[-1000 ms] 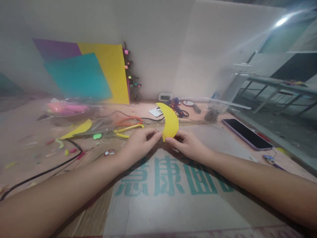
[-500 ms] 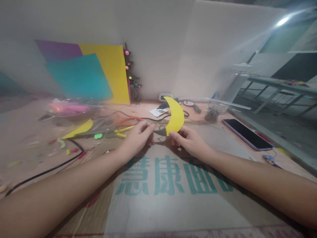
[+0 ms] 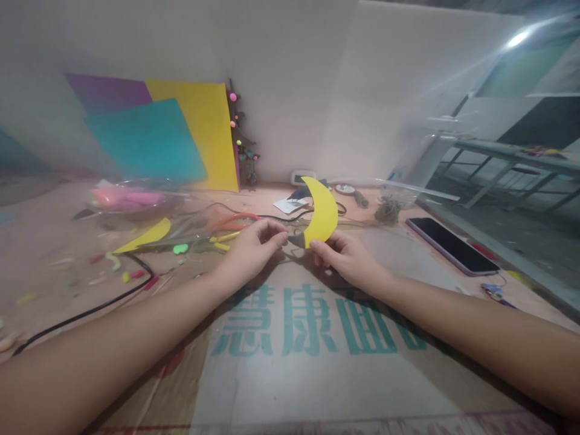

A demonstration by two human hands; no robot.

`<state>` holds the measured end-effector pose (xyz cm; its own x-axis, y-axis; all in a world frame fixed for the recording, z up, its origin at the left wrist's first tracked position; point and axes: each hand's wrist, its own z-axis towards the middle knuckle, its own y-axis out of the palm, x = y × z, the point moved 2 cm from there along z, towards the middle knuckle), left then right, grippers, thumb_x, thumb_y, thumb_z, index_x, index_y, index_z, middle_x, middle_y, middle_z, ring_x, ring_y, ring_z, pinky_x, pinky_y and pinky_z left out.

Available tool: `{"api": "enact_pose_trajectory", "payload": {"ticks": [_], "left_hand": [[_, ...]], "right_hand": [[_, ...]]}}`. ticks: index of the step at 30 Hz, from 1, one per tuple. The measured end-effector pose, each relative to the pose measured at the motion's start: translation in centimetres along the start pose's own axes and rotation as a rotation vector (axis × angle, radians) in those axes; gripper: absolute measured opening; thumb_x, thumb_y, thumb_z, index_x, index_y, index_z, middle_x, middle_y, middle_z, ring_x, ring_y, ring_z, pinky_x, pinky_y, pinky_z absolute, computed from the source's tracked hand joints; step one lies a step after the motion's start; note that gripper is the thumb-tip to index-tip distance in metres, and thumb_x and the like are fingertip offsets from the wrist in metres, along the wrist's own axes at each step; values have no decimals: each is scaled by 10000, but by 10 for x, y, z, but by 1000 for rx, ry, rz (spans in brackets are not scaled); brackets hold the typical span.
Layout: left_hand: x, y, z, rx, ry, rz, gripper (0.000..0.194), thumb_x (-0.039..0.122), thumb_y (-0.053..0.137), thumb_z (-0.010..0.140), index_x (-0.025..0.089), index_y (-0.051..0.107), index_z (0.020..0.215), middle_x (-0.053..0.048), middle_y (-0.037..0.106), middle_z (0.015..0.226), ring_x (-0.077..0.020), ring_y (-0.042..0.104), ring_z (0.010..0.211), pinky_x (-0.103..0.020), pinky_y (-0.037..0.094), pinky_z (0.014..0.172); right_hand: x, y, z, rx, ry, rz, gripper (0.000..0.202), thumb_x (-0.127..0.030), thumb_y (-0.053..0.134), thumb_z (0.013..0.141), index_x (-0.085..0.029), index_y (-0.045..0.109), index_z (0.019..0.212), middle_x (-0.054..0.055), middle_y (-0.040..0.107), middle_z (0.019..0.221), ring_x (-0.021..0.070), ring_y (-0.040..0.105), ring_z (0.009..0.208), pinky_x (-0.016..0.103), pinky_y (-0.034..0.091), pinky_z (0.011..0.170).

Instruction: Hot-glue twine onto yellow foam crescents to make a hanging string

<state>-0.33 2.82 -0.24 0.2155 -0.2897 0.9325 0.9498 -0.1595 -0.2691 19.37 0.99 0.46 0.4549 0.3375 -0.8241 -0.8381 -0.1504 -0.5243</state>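
A yellow crescent-shaped piece (image 3: 324, 211) stands upright over the middle of the work surface, its lower end pinched in my right hand (image 3: 339, 254). Just left of it is my left hand (image 3: 265, 241), thumb and fingertips pressed together. Whatever those fingertips hold, if anything, is too small to name. A dark pointed thing (image 3: 297, 240) shows between the two hands, close to the crescent's lower end.
Yellow-handled pliers (image 3: 222, 241) and a second yellow cutout (image 3: 147, 235) lie left. A phone (image 3: 453, 246) rests right. Coloured sheets (image 3: 149, 139) lean against the wall beside a decorated branch (image 3: 240, 142). A black cable (image 3: 90, 311) crosses the left side.
My left hand has shifted slightly right, nearer the crescent's lower end. The crescent and my right hand have barely moved.
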Motion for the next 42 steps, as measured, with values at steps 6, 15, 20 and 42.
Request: {"api": "enact_pose_trajectory", "payload": {"ticks": [6, 15, 20, 42], "left_hand": [[3, 4, -3, -6, 37, 62, 279, 394, 605, 831, 150, 590, 965, -15, 609, 824, -136, 540, 694, -261, 427, 640], [12, 8, -10, -70, 156, 327, 202, 354, 622, 823, 169, 655, 897, -16, 683, 855, -160, 604, 752, -273, 460, 708], [11, 7, -10, -68, 149, 297, 197, 361, 601, 843, 175, 644, 890, 0, 678, 824, -143, 598, 713, -255, 461, 691], [5, 5, -6, -48, 32, 164, 250, 404, 533, 883, 170, 612, 846, -7, 672, 791, -149, 587, 690, -246, 422, 632]], "right_hand": [[0, -1, -1, 1, 6, -6, 316, -415, 528, 895, -173, 545, 693, -32, 556, 581, 91, 488, 491, 217, 369, 479], [-2, 1, -1, -58, 18, -50, 323, -422, 508, 892, -164, 561, 704, -8, 585, 604, 106, 523, 512, 220, 378, 483], [-7, 1, -2, -60, -12, -81, 310, -390, 504, 887, -169, 551, 674, -13, 561, 584, 103, 492, 501, 225, 359, 474], [-25, -24, -14, 267, -281, 28, 173, -404, 467, 950, -232, 486, 939, -37, 501, 674, 115, 498, 575, 253, 417, 530]]}}
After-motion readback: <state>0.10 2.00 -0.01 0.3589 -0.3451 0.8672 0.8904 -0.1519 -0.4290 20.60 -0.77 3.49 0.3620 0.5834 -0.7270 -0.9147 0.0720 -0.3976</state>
